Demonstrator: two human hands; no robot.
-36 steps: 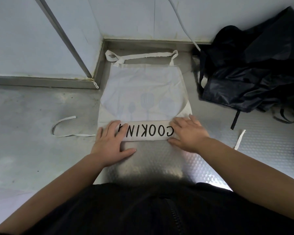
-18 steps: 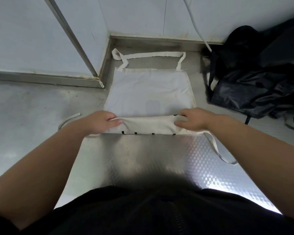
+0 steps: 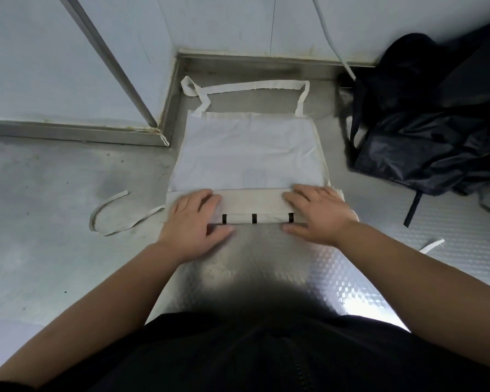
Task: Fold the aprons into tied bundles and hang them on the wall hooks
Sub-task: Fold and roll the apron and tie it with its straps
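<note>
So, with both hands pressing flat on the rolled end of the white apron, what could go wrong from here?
1. The left hand and right hand only press the folded band; lifting them may let it spring open.
2. The waist tie lies looped on the counter, so it could drag or get rolled in.
3. The black pile sits close beside the white apron; straps might tangle.

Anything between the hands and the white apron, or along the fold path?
Nothing visible. Left hand and right hand press directly on the white apron; cloth ahead is bare. Black heap lies apart, to its right.
</note>
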